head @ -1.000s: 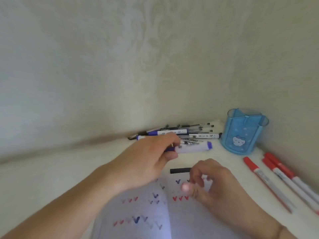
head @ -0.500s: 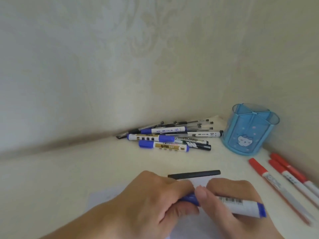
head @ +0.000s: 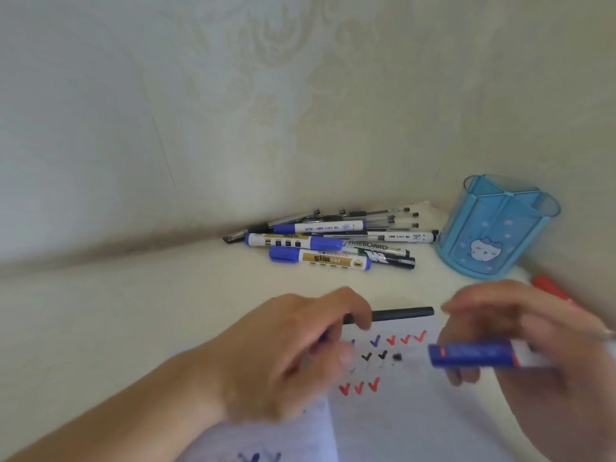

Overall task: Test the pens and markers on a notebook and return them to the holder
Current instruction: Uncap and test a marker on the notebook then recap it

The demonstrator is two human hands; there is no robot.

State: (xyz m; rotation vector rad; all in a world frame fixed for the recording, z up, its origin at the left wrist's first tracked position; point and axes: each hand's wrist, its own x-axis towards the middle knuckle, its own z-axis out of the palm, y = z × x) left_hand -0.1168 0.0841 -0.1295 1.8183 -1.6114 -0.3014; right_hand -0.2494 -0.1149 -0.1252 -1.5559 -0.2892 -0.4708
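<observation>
My right hand [head: 520,331] grips a blue and white marker [head: 473,355] held level over the open notebook [head: 393,418], blue end pointing left. My left hand [head: 293,355] is curled over the notebook's left page, with a bit of blue between its fingers that looks like the marker's cap; motion blur hides the detail. Red, blue and black check marks [head: 375,356] cover the page between the hands. The blue translucent holder [head: 500,235] stands empty at the back right.
A pile of pens and markers [head: 333,241] lies against the wall behind the notebook. A black pen [head: 403,312] rests along the notebook's top edge. Red markers [head: 550,288] lie at the right, partly behind my right hand. Walls close in at the back and right.
My left hand took the blue marker from the pile and brought it over the notebook, where both hands gripped it. The hands have now pulled apart, the marker staying in my right hand.
</observation>
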